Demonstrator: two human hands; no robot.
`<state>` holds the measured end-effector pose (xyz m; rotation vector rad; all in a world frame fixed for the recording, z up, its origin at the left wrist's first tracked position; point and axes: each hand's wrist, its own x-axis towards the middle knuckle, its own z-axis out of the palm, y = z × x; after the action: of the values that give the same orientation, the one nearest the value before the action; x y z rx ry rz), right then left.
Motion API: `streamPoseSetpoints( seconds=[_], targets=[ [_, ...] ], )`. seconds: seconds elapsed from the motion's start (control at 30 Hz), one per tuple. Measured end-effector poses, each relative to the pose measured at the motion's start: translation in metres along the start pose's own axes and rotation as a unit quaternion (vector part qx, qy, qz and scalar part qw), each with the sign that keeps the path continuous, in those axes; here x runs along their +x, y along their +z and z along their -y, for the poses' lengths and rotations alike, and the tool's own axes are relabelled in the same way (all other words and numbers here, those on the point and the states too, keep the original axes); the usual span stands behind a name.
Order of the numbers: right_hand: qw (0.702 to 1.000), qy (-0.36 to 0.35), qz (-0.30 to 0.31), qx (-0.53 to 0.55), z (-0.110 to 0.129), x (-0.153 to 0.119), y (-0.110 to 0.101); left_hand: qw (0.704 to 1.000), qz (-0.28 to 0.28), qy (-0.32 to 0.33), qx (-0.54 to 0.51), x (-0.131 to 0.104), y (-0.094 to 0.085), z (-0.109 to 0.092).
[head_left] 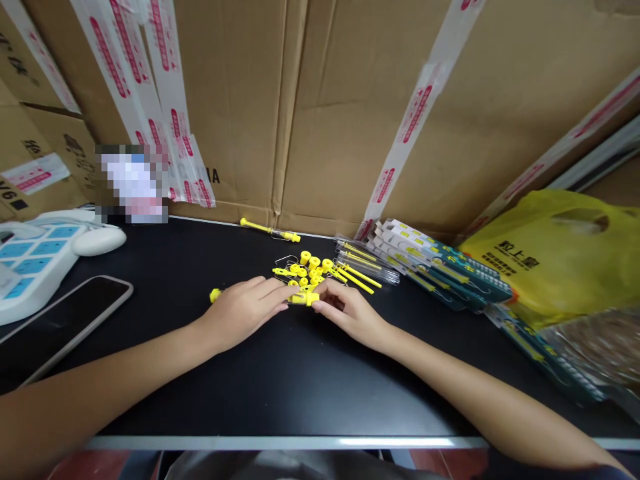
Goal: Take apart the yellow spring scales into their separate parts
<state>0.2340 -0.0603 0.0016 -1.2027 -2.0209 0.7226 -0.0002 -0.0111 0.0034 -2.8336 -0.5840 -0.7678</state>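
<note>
A slim yellow plastic tool [304,299] lies level between my hands, just above the black tabletop. My left hand [250,308] is wrapped over its shaft, with the yellow knob of its far end showing past the wrist side. My right hand [351,312] pinches the thicker end between thumb and fingers. Right behind them is a pile of small yellow spools and parts [314,267] with bent wires. Several thin yellow rods [356,277] lie right of the pile. A similar whole yellow tool [270,230] rests at the back by the cardboard.
Printed cards in clear packs [430,260] are stacked at right, near a yellow plastic bag [545,267]. On the left are a phone [65,327] and a white power strip [45,267] with blue panels. Large taped cardboard boxes [330,120] wall off the back.
</note>
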Motion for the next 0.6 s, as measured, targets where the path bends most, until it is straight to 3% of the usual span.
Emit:
streamPoseSetpoints(
  seconds=[0.27, 0.47, 0.6],
  targets=[
    [0.999, -0.010, -0.002, -0.037, -0.0044, 0.0014, -0.0012, 0.999, 0.004, 0.013, 0.036, -0.0018, 0.0013, 0.0009],
    [0.992, -0.069, -0.041, -0.097, -0.0082, 0.0021, -0.0031, 0.999, 0.003, 0.015, 0.033, -0.0016, 0.0020, 0.0014],
    [0.992, -0.057, -0.039, -0.105, -0.0063, 0.0034, -0.0051, 0.999, -0.003, 0.012, 0.033, -0.0003, -0.0004, 0.0014]
  ],
)
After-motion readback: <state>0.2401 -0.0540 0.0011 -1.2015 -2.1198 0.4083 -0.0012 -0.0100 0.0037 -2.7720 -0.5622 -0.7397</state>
